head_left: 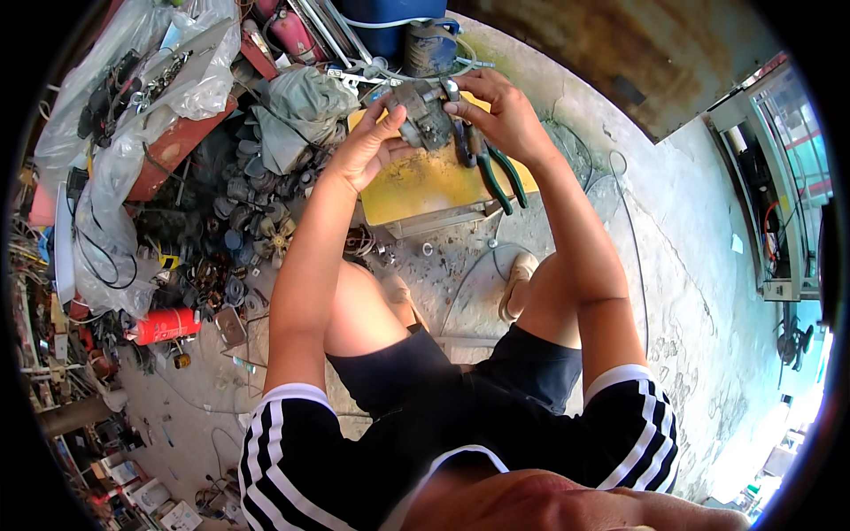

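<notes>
Over a low yellow stool (398, 190), my left hand (367, 146) is closed around a dirty grey metal machine part (423, 119) that looks like a small motor body. Thumb and index finger of my right hand (503, 115) pinch a small shiny metal piece (451, 89) at the part's upper right side. Whether that piece is fixed to the part, I cannot tell. Just below my right hand are pliers with dark green handles (492, 181). They seem to lie on the stool top, handles pointing toward me.
Scrap motor parts (252, 208) are heaped on the floor left of the stool. A red cylinder (166, 326) lies nearer to me there. Behind the stool stand a dark jug (431, 49) and a blue container (385, 35). A thin cable (633, 230) crosses the concrete at right.
</notes>
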A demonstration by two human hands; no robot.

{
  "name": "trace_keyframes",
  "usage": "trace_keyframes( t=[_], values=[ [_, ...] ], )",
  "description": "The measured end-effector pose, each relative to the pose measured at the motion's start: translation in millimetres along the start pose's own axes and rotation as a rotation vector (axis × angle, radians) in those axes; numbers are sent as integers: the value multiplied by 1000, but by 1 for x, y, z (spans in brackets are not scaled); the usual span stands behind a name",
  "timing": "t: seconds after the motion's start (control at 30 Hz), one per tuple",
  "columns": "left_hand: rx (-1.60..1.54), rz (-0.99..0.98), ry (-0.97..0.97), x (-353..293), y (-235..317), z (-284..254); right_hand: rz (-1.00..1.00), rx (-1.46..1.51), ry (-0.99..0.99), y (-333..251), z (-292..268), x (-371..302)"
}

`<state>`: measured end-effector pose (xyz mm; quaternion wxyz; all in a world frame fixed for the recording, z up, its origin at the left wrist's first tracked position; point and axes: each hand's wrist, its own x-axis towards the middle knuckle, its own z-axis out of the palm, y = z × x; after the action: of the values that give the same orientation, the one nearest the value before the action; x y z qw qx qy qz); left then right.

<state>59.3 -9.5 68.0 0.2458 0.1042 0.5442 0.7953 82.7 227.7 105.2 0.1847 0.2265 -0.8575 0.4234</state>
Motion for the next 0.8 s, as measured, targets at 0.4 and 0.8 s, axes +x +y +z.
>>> trace_keyframes(
  t=[0.4,0.8],
  values=[
    [-154,-299,20,-19,-33,-7,413,635,-303,3,10,-12],
    [-130,-114,65,-19,-29,-6,999,620,-334,39,40,-5]
  ],
)
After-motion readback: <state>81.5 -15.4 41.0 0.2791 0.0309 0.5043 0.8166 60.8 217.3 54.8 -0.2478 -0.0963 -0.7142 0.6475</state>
